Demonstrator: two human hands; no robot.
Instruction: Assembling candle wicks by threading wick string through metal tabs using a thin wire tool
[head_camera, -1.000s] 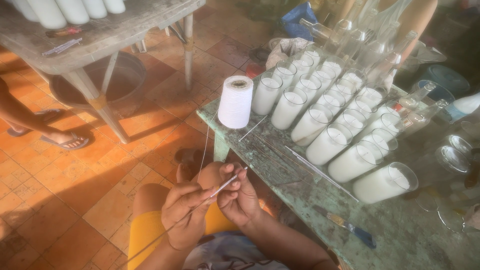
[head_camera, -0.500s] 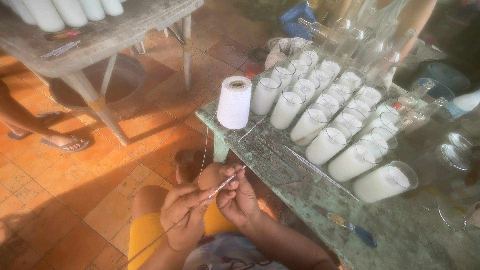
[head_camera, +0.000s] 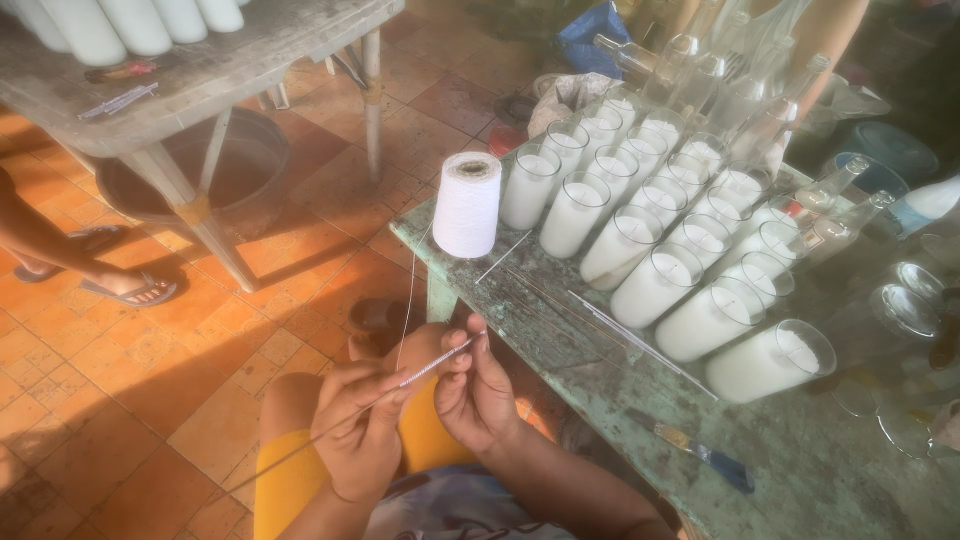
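My left hand (head_camera: 358, 425) and my right hand (head_camera: 478, 395) meet above my lap, both pinching a thin metal rod (head_camera: 432, 364) wound with white string. The rod's bare end runs down to the lower left past my left hand. A strand of white string (head_camera: 408, 300) rises from the rod to a white cone of thread (head_camera: 467, 204) standing on the corner of a worn green table (head_camera: 560, 330). Rows of glass tumblers filled with white wax (head_camera: 655, 225) stand on the table behind the cone.
Thin metal rods (head_camera: 640, 345) and a blue-handled tool (head_camera: 700, 455) lie on the table. Empty glasses (head_camera: 905, 310) and clear bottles (head_camera: 740, 90) stand at right and back. A grey wooden table (head_camera: 200, 80) with white candles, a dark basin (head_camera: 215, 165) under it, and another person's sandalled foot (head_camera: 130, 290) are at left.
The hands stay nearly in place above my lap; the fingers shift slightly along the rod as they work the string on it.
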